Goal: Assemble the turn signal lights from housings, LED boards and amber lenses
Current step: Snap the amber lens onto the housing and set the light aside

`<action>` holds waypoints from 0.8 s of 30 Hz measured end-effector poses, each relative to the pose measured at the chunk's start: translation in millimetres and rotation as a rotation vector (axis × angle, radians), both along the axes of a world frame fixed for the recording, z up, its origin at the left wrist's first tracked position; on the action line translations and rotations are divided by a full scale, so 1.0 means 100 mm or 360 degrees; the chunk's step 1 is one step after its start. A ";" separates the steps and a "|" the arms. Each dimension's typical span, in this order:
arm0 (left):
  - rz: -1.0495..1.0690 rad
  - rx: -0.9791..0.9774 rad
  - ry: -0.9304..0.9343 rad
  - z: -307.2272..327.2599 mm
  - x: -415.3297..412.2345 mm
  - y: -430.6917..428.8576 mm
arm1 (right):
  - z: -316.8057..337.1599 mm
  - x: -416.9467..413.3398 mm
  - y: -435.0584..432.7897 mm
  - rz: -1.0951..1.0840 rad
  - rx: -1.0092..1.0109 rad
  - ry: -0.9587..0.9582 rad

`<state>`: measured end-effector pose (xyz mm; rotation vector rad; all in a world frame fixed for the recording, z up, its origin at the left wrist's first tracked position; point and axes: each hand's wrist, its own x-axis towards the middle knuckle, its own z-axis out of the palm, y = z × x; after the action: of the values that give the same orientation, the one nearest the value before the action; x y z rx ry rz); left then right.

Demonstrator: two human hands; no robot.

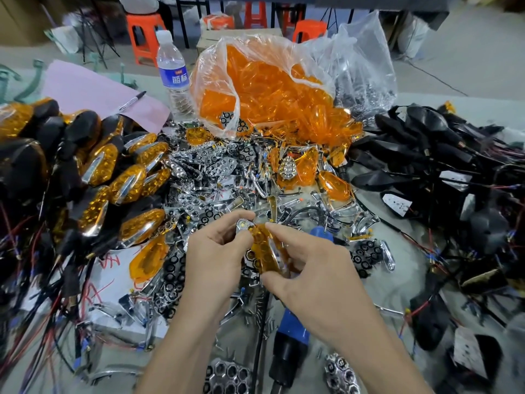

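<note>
Both my hands hold one part in the middle of the view: an amber lens (pixel 265 248) with a chrome reflector piece (pixel 245 225) sticking out at its top. My left hand (pixel 218 251) pinches the chrome end with thumb and fingers. My right hand (pixel 309 265) grips the lens from the right, thumb under it and forefinger on its upper edge. A heap of loose chrome reflectors (pixel 207 166) and amber lenses (pixel 335 186) lies just beyond. Finished amber lights with black housings (pixel 113 172) are stacked at the left. Black housings with wires (pixel 426 155) are piled at the right.
A clear bag of amber lenses (pixel 270 89) stands at the back centre, beside a water bottle (pixel 172 72). A pink sheet with a marker pen (pixel 132 100) lies back left. A blue and black power tool (pixel 292 336) lies under my right wrist. Orange stools stand behind the table.
</note>
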<state>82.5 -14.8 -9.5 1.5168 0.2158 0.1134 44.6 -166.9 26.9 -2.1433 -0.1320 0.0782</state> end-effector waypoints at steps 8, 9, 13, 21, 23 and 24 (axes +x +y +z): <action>-0.0156 -0.0191 0.0046 0.09 0.00 -0.01 | -0.09 -0.05 0.08 -0.0185 0.0135 -0.0099; -0.0174 -0.0243 0.0075 0.10 0.00 -0.01 | -0.12 -0.05 0.10 -0.0214 0.0133 -0.0107; -0.0306 -0.0382 0.0148 0.14 0.00 0.02 | -0.19 -0.08 0.17 -0.0293 0.0177 -0.0126; -0.0623 -0.0737 0.0159 0.11 -0.04 0.17 | -0.15 -0.08 0.21 -0.0326 0.0215 -0.0147; -0.0609 -0.0685 0.0135 0.10 -0.04 0.17 | -0.14 -0.08 0.21 -0.0316 0.0173 -0.0164; -0.0598 -0.0664 0.0120 0.10 -0.04 0.17 | -0.14 -0.08 0.21 -0.0315 0.0162 -0.0176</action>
<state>78.5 2.5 0.4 1.1224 0.0083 -0.2745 36.8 -146.2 13.1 -2.0482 0.0121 -0.1589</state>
